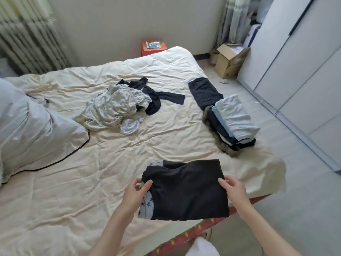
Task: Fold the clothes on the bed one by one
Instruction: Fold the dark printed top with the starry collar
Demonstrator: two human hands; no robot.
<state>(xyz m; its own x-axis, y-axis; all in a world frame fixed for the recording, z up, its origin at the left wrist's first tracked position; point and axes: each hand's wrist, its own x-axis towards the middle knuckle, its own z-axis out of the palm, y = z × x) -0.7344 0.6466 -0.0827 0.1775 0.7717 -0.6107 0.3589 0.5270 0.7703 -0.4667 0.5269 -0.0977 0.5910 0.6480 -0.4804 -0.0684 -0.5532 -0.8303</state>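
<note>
A folded black garment with a grey star-print patch lies at the near edge of the bed. My left hand pinches its left edge, thumb on top. My right hand grips its right edge. A heap of unfolded clothes, pale grey with a black top spread beside it, sits mid-bed. A stack of folded clothes, white and blue over dark pieces, stands near the right edge, with a folded black piece behind it.
A white pillow lies at the left. A red box stands behind the bed's far corner. A cardboard box sits on the floor by the white wardrobe at the right.
</note>
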